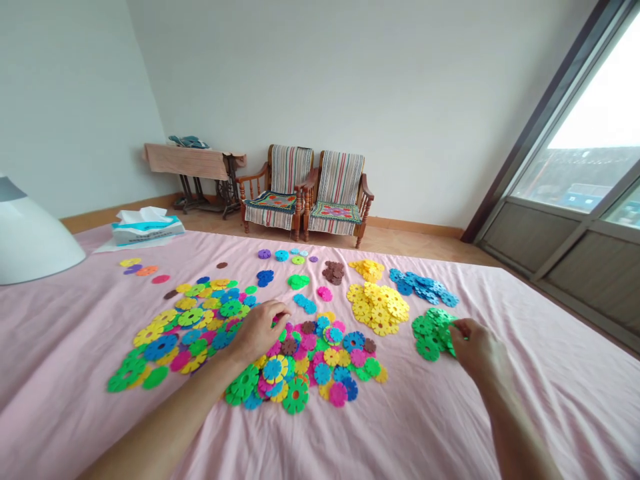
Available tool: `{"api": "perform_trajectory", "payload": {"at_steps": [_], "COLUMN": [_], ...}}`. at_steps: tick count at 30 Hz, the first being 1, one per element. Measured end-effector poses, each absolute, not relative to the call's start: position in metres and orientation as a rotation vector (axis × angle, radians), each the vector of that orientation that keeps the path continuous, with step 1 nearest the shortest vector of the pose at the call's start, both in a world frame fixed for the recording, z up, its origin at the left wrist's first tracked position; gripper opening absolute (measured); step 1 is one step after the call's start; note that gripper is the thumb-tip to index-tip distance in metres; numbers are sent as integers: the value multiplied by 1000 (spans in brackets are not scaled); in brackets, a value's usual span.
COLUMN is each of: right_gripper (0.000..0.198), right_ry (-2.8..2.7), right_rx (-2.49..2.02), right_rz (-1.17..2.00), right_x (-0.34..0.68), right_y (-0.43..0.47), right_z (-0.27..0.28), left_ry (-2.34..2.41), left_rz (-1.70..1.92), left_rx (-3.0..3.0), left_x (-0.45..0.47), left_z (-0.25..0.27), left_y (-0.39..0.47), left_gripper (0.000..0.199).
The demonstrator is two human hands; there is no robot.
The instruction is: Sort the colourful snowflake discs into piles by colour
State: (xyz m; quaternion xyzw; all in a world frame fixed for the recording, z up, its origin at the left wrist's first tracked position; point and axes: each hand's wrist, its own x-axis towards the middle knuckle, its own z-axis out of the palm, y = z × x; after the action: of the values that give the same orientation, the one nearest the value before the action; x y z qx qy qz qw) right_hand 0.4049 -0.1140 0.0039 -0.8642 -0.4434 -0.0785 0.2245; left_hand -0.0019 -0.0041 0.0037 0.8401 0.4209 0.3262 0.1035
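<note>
A wide mixed heap of notched plastic interlocking discs (295,393) spreads over the pink cloth in front of me. Over its middle is my left hand (263,328), fingers curled together and pointing right; what they hold, if anything, is hidden. At the right, my right hand (473,343) touches the edge of a pile of green interlocking discs (429,333), its fingertips pinched on a green disc. Left of that pile lies a heap of yellow discs (377,308). Blue discs (425,288) are piled just behind the green ones.
Small groups of brown discs (333,272), purple discs (265,254) and other colours lie along the back. A tissue box (147,230) and a white rounded object (35,240) stand at the left. Beyond the pink-covered surface (545,333) are two wooden armchairs (336,193).
</note>
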Motion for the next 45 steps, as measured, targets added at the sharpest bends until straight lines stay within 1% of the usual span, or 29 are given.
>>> {"api": "perform_trajectory", "payload": {"at_steps": [3,5,8,11,13,16,18,23,27,28,31,32,35,38,40,45], "right_gripper": [34,33,27,24,32,52,55,44,40,36,15,12,14,14,13,17], "right_ry": [-1222,-1284,-1533,-1905,-2158,-2484,-2604,-2529,-2410,-2375,-2226,-2163,-1989,-1939,-1966,-1999], "right_rx": [-2392,-2272,-1985,-1668,-1455,-1199,-1109,-1286,-1407,-1413,-1420,-1435,-1488,-1471,-1444,-1496], "right_rz": [-331,-332,-98,167,257,338,367,265,255,284,360,368,345,323,323,266], "right_x": [394,373,325,263,223,178,162,163,179,183,195,198,208,213,213,210], "right_y": [-112,-108,-106,-114,-124,-137,-138,-126,-126,-128,-131,-130,-123,-116,-115,-118], "right_z": [9,15,25,34,39,39,33,15,21,24,25,22,9,-1,-1,1], "left_ry": [1243,1246,1239,1231,1235,1239,1235,1241,1248,1223,1163,1159,1137,1088,1105,1203], "left_rz": [946,935,934,954,973,993,979,827,742,730,689,674,574,455,450,506], "left_rx": [2478,2493,2506,2464,2431,2392,2370,2383,2389,2393,2422,2436,2477,2513,2533,2613], "left_x": [-2,-1,1,4,6,3,-3,-33,-52,-54,-56,-56,-57,-58,-60,-64], "left_z": [4,4,5,6,9,17,26,46,46,44,41,42,45,45,42,33], "left_y": [-5,-6,-9,-12,-12,-11,-10,-17,-33,-38,-55,-61,-75,-80,-76,-55], "left_gripper": [15,15,15,15,16,19,19,18,17,16,13,11,10,22,25,25]}}
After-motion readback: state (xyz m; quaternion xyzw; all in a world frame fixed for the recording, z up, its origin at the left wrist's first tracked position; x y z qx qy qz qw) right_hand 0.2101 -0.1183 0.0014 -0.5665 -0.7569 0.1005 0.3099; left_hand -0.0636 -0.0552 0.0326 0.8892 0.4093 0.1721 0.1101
